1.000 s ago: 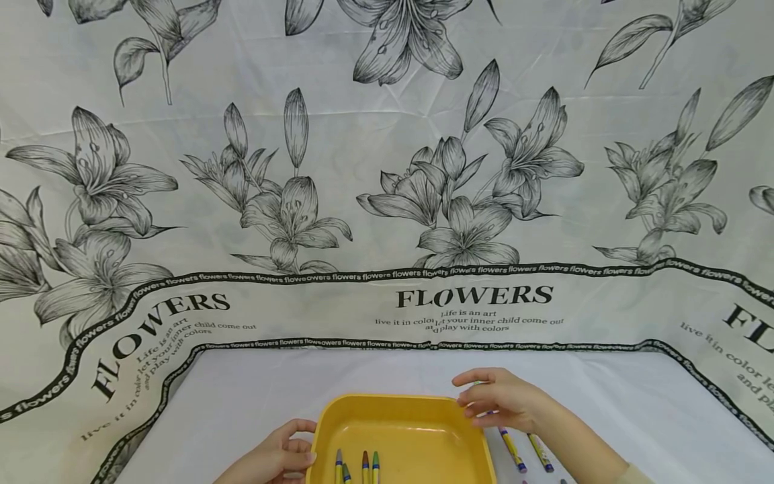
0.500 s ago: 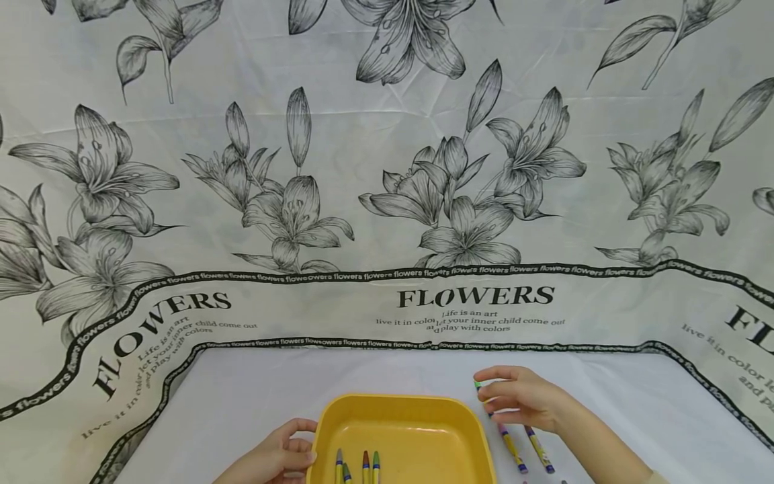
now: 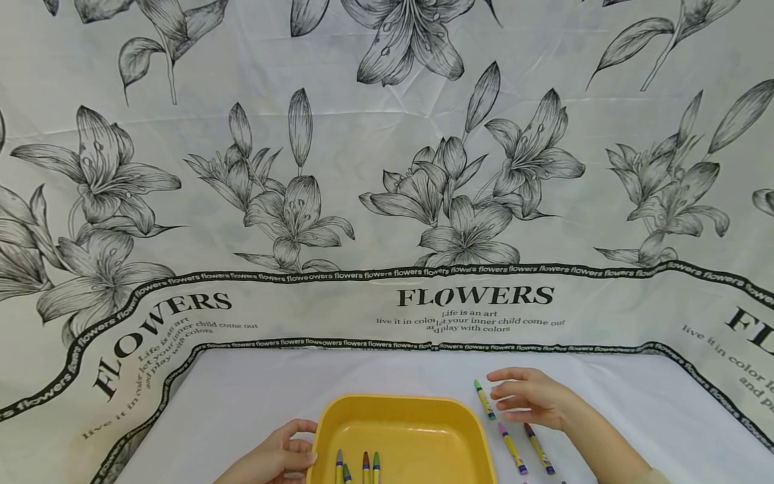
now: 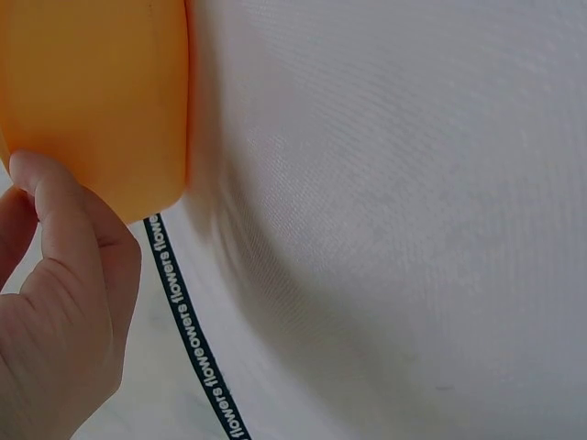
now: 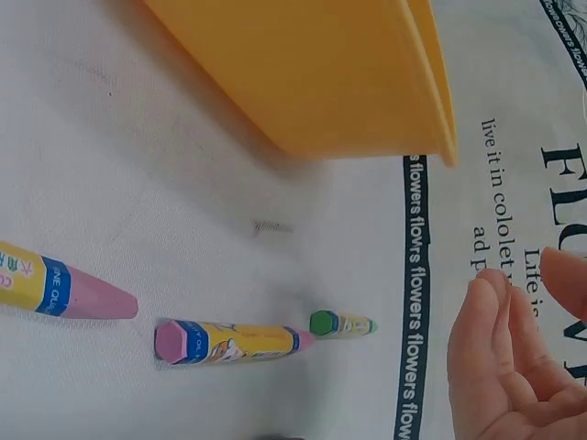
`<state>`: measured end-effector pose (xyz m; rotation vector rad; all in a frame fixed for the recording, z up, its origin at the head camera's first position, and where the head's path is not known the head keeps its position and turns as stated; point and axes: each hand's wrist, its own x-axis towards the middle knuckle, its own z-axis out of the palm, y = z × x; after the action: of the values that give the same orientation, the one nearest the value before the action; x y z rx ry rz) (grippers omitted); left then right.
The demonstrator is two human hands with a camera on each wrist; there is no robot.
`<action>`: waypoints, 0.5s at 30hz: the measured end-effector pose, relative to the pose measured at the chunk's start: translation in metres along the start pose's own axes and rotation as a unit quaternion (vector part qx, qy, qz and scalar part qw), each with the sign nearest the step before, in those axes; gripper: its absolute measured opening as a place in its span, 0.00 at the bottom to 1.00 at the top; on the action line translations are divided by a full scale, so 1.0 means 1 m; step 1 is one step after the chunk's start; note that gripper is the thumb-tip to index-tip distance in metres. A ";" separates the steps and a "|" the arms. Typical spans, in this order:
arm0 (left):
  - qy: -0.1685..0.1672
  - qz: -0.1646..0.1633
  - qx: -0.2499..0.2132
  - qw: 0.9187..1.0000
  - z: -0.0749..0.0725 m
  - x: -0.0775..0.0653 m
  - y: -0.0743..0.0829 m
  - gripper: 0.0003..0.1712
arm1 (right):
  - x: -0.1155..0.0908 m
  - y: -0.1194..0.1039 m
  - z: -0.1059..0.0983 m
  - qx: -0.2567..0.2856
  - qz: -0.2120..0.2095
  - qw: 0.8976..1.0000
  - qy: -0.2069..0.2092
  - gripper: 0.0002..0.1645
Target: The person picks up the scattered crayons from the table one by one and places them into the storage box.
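Observation:
My left hand [image 3: 275, 454] grips the left wall of a yellow plastic tray [image 3: 402, 398]; in the left wrist view its fingers hold the tray's edge. Several crayons stand out inside the tray, among them a brown crayon [image 3: 365, 465]. My right hand [image 3: 532, 398] is raised at the tray's right, its fingers slightly bent and apart, holding nothing. Just left of its fingertips a green crayon [image 3: 484, 399] lies on the white cloth. Nearer lie a pink crayon [image 3: 512, 448] and a dark red-brown crayon [image 3: 539, 448]. In the right wrist view another pink crayon [image 5: 69, 286] lies nearby.
White cloth [image 3: 254, 383] covers the table. Behind it rises a flower-printed curtain [image 3: 338, 302] with a black lettered border. Tips of further crayons show at the bottom edge, right of the tray.
My right hand has moved right, away from the tray's corner, uncovering the green crayon, which stays on the cloth. My left hand and the tray have kept their place.

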<state>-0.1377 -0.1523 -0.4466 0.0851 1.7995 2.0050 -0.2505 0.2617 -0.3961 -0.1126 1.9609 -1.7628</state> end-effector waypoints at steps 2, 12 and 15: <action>0.002 0.000 0.002 1.000 0.000 0.000 0.000 0.25 | 0.003 0.002 -0.002 0.000 0.003 1.000 0.008 0.21; 0.003 -0.015 -0.003 1.000 0.001 -0.001 0.000 0.26 | 0.023 0.017 -0.002 -0.035 0.025 0.995 0.091 0.21; -0.002 -0.023 -0.004 1.000 0.001 -0.001 -0.001 0.27 | 0.028 0.022 0.000 -0.037 0.036 0.992 0.114 0.22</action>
<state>-0.1366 -0.1517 -0.4468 0.0448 1.7754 1.9783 -0.2693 0.2547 -0.4253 0.1395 2.1632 -1.7207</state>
